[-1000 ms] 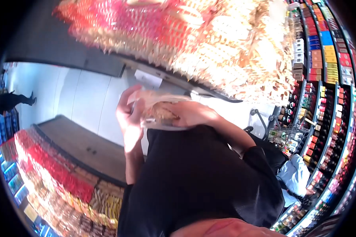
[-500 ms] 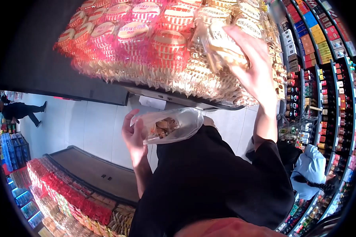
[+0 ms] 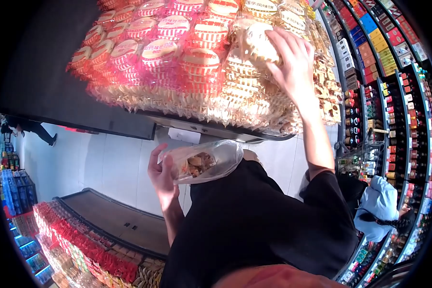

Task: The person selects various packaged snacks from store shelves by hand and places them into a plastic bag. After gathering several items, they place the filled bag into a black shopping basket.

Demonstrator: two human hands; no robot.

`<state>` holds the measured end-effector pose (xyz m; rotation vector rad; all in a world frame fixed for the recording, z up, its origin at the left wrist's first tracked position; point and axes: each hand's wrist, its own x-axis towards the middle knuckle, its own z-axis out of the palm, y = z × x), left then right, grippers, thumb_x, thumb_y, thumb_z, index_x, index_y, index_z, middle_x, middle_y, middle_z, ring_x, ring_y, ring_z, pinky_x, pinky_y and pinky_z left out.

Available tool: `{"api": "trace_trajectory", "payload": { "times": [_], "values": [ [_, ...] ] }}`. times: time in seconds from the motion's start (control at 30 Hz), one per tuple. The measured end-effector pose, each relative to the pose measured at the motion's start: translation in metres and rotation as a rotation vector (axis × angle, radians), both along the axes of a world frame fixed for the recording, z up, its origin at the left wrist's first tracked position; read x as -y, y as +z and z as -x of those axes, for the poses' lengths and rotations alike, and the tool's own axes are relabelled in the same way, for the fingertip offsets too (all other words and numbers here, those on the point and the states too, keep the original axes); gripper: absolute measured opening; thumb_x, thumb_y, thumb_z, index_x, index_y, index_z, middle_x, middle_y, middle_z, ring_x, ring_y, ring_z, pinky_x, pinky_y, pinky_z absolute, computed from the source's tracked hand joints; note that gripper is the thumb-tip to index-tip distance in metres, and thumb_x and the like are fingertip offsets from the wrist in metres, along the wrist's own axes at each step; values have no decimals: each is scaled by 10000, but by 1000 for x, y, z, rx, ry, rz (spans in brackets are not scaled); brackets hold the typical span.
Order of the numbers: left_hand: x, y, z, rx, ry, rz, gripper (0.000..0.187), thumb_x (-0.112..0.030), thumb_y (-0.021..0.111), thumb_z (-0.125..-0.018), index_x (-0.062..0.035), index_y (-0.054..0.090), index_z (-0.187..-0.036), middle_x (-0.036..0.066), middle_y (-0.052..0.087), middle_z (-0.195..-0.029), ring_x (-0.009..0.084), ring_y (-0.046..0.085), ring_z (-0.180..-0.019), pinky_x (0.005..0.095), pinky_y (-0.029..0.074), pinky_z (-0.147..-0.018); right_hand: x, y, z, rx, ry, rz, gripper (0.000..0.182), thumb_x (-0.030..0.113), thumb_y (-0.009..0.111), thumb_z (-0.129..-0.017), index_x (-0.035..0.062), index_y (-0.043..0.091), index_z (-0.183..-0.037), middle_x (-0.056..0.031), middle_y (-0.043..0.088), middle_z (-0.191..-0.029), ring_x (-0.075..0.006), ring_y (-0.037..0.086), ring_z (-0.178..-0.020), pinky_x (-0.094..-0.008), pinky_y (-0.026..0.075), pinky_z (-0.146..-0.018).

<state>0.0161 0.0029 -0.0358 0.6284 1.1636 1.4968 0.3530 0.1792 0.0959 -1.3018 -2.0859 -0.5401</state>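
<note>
My right hand (image 3: 295, 65) is closed on a clear-wrapped biscuit packet (image 3: 260, 44), thumb on its near side and fingers over its top. The packet lies against the beige-wrapped biscuits on the right part of a big stacked display. Pink and red striped biscuit packets (image 3: 159, 54) fill the left part of that display. Lower down, my left hand (image 3: 163, 174) grips a translucent plastic bag (image 3: 229, 157) at its left end, fingers curled. Through the plastic show several small brownish wrapped pieces (image 3: 200, 164).
Shelves of bottles and boxes (image 3: 372, 48) line the right side. A person in a light blue top (image 3: 377, 201) is beside them, near a shopping cart (image 3: 357, 158). Another packet display (image 3: 81, 235) stands at lower left. A person's dark-trousered leg (image 3: 41, 130) shows far left.
My right hand has shifted slightly up and left with the packet, which now sits against the stack. My left hand and bag stay nearly in place. The far-left person has moved partly out of view.
</note>
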Motion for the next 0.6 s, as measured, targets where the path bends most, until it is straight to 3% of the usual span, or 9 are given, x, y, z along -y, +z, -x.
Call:
{"api": "trace_trajectory", "payload": {
  "times": [0.07, 0.13, 0.23, 0.33, 0.37, 0.47, 0.5, 0.6],
  "values": [
    [-1, -1, 0, -4, 15, 5, 358, -108, 642, -987, 6, 532, -1308, -71, 507, -617, -19, 332, -473, 190, 200, -432, -24, 4, -8, 2, -1, -25, 576, 215, 757, -829, 106, 569, -1363, -142, 631, -1310, -273, 578, -1236, -463, 356, -1082],
    [-4, 2, -7, -11, 60, 23, 356, -100, 638, -985, 6, 535, -1309, -64, 522, -625, -16, 347, -480, 186, 217, -440, -52, 9, -14, -10, -32, 10, 517, 251, 723, -867, 98, 578, -1338, -152, 656, -1252, -281, 597, -1200, -463, 365, -1075],
    [-5, 5, -10, -19, 69, 33, 347, -94, 633, -984, 2, 543, -1306, -61, 526, -629, -15, 357, -490, 183, 229, -451, -98, -1, -23, 69, -88, 97, 504, 252, 679, -903, 92, 545, -1362, -137, 668, -1208, -320, 600, -1166, -473, 377, -1040],
    [-2, 2, -4, -11, 10, 10, 350, -97, 638, -980, -5, 549, -1305, -64, 523, -631, -16, 356, -492, 184, 227, -455, -130, -18, -24, 215, -133, 147, 502, 366, 645, -946, 81, 548, -1348, -151, 671, -1177, -334, 599, -1149, -493, 377, -1023],
    [-2, 2, -1, -10, -6, 5, 353, -100, 641, -978, -8, 550, -1306, -68, 519, -631, -16, 352, -491, 186, 223, -453, -138, -21, -23, 256, -166, 215, 643, 556, 568, -960, 85, 525, -1396, -181, 637, -1262, -349, 553, -1238, -514, 352, -1061],
    [1, -1, 5, -15, -43, 13, 364, -112, 653, -974, -14, 552, -1309, -79, 504, -627, -19, 336, -486, 191, 205, -448, -144, -27, -20, 320, -168, 285, 801, 699, 477, -939, 92, 479, -1462, -210, 565, -1379, -369, 476, -1339, -537, 310, -1118],
    [2, -2, 4, -13, -36, 1, 366, -115, 655, -973, -15, 552, -1309, -83, 499, -628, -20, 328, -483, 194, 195, -444, -148, -23, -20, 359, -188, 376, 902, 777, 409, -916, 97, 430, -1508, -216, 470, -1494, -389, 383, -1427, -566, 250, -1174],
    [0, -2, 2, -22, 17, 8, 383, -132, 662, -974, -17, 547, -1321, -92, 485, -642, -23, 320, -483, 195, 177, -441, -142, -19, -18, 387, -239, 385, 935, 810, 339, -911, 106, 405, -1522, -209, 396, -1561, -417, 301, -1474, -617, 192, -1192]
  ]
}}
